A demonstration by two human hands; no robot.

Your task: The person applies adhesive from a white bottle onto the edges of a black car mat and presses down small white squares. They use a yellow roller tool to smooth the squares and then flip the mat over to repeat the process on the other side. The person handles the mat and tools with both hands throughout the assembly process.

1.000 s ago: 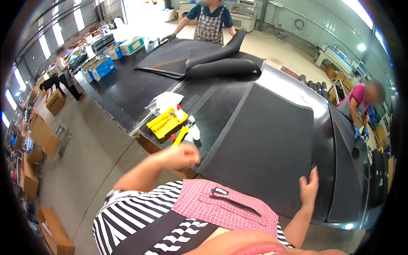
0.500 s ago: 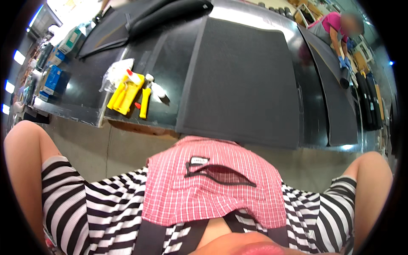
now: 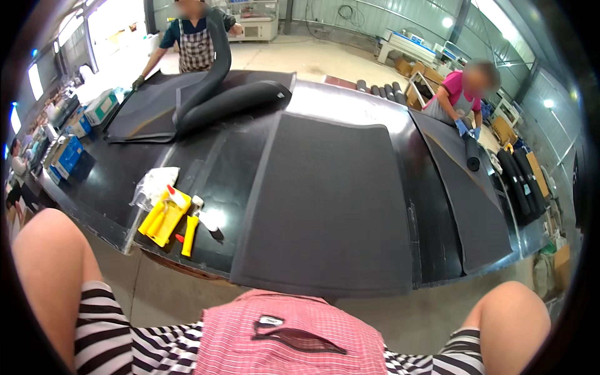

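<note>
Neither of my hands shows; only my bent bare arms appear, at the lower left and lower right. Right in front of me, a large dark grey rubbery sheet (image 3: 328, 200) lies flat on a glossy black table (image 3: 119, 181), reaching its near edge. Left of the sheet rests a yellow tray (image 3: 164, 220) with a yellow-handled tool and a red-tipped piece on it. Beside it are another yellow-handled tool (image 3: 190, 236), a small white bottle (image 3: 210, 226) and a crumpled clear plastic bag (image 3: 156, 186).
At the far left, a person (image 3: 192, 47) in a checked apron handles a folded black sheet (image 3: 231, 106). On the right, a person in pink with blue gloves (image 3: 462, 128) holds a black roll (image 3: 472, 153) over another sheet (image 3: 465, 194). Blue boxes (image 3: 67, 156) line the left side.
My view has tilted up, so the table sits lower in the picture and the far-left person has come into sight. The sheet and tools before me stay in place.
</note>
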